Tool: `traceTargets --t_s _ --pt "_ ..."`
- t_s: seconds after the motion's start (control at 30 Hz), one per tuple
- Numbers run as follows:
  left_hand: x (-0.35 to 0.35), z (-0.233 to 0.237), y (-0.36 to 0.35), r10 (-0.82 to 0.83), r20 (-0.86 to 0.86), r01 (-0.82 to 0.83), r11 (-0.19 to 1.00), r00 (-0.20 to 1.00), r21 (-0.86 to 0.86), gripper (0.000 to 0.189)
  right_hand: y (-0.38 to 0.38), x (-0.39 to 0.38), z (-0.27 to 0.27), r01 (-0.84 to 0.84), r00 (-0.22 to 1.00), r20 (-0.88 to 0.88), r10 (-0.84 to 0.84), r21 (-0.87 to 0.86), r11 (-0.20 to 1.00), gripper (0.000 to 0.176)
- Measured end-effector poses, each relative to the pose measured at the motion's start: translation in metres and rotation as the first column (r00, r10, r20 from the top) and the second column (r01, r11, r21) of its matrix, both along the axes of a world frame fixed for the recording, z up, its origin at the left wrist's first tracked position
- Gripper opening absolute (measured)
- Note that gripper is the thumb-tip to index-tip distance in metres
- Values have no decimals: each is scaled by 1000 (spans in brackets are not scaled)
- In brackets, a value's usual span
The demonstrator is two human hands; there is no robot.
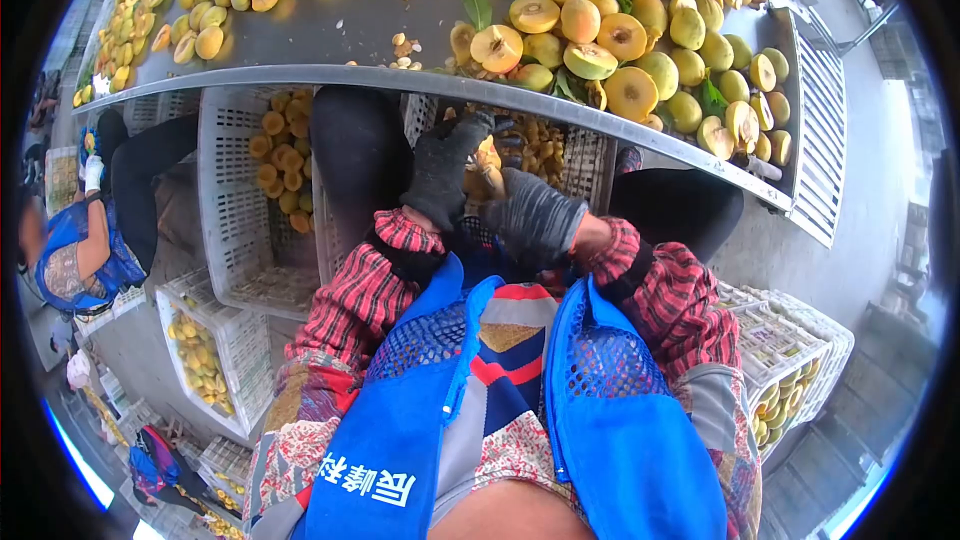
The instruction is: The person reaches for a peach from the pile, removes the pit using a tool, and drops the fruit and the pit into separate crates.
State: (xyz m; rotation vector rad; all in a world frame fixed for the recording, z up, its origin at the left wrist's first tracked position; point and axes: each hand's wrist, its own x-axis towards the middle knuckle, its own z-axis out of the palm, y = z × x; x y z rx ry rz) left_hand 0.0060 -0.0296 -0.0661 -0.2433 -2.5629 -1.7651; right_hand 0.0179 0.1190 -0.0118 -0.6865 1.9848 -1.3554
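Note:
Below the table's edge, my left hand (442,172) in a dark glove is closed around a piece of orange-yellow fruit (488,155). Close on its right, my right hand (535,215) wears a grey and black glove, its fingers curled at the lower side of the fruit around something I cannot make out. Beneath both hands stands a crate (587,162) with small brownish-orange pieces in it. On the metal table (350,35) lie many yellow-green fruits, whole and halved, with some leaves and a few pits near the edge.
A white crate (232,250) with orange fruit halves stands left of my knees. Another crate (245,380) of fruit is lower left, and stacked crates (785,340) are at the right. A co-worker (85,250) in a blue vest sits at the far left.

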Motion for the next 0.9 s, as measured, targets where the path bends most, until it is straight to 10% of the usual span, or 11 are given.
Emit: traceTargets --t_s 0.07,0.23,0.43,0.5,0.57,0.6,0.63,0.73,0.77,0.8,0.9 --pt "1 1 0 -29 245 -39 963 969 268 23 3 -2 2 8 997 73 -8 5 1000 29" --pt "-1 13 -6 -226 -138 185 947 964 -262 41 8 -4 -10 -39 998 -40 42 74 997 28" --pt "-2 -6 -4 -155 68 160 984 986 -80 38 11 -5 -15 -137 989 51 137 3 991 25" --pt "-4 -5 -2 -125 -69 111 977 990 -181 33 14 -8 -26 -308 798 -528 292 59 949 26" --pt "-5 4 5 -109 -205 50 961 973 -272 29 12 -1 -31 -275 903 -349 250 -22 961 25" --pt "-5 16 13 -28 144 -27 930 989 367 26 10 1 -32 -228 966 -150 213 -92 969 24" --pt "-6 23 17 -170 452 -305 531 876 790 23 10 -1 -35 -228 965 -150 213 -92 969 24" --pt "0 8 15 -17 344 -232 708 939 667 21 14 -4 -41 -314 713 -678 179 -80 946 17" --pt "0 1 14 49 268 -203 784 962 587 20 23 0 -39 -71 992 87 91 -207 976 17" --pt "1 -3 12 105 184 -184 849 977 495 21 22 2 -24 187 600 800 -24 -111 976 17" --pt "1 -1 3 118 144 -162 926 982 342 20 37 -1 7 151 719 693 57 -236 960 23"
